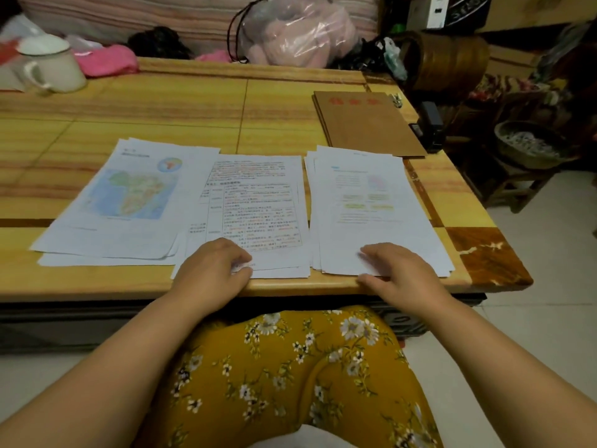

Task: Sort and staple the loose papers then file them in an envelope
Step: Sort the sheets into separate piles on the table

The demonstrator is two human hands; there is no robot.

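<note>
- Yellowish wood-grain table (193,101) holds everything, so I'll place things relative to it.
- Three paper piles sit in a row along the table's near edge: map pile (122,202) toward the left, text pile (255,208) in the middle, right pile (371,205) beside that. The sheets in each are fanned a bit, not squared up.
- Left hand (216,266) rests on the near edge of the text pile, fingers curled down, with thumb and fingertips seeming to pinch the bottom edge of the sheets.
- Right hand (397,270) is at the near edge of the right pile, fingers bent on top and thumb under the edge, nipping the bottom of the stack.
- Brown envelope (368,124) lies flat toward the table's far right corner, red print on it, too blurry to read. Looks like more than one stacked, can't say what's inside.
- Black stapler (431,126) sits at the table's right edge, just beside the envelope.
- White mug (51,69) with a lid stands at the table's far left; contents hidden.
- Behind the table's far edge: pink cloth (106,61) and a clear plastic bag (297,30) with something pale pink inside.
- Right of the table, a woven basket (529,143) on a stool, holding something pale I can't make out.
</note>
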